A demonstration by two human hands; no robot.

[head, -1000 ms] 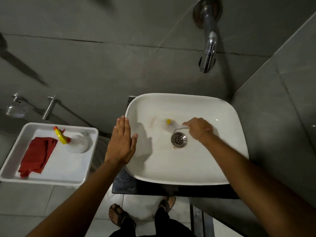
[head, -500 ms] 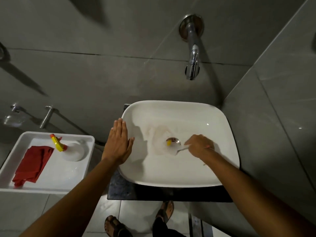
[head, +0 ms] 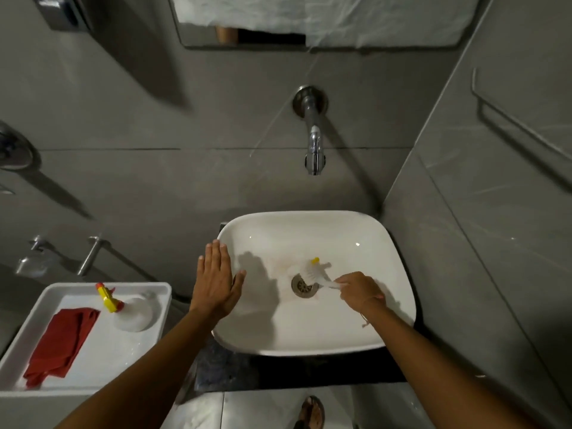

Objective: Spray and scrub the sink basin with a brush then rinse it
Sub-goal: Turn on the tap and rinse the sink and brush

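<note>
no legible writing anywhere — right hand clamped on brush in sink basin, left hand flat, fingers together

- Grey tiled walls stood behind and to the right of the grip, meeting in a corner.
- A mirror hung high above it, partly draped with white cloth.
- A rail ran along the right wall.
- A white tray sat well to the left, with metal fittings on the wall above it.
- Pale floor tiles lay below a dark counter.
- The light was dim, with hard shadows.
</note>
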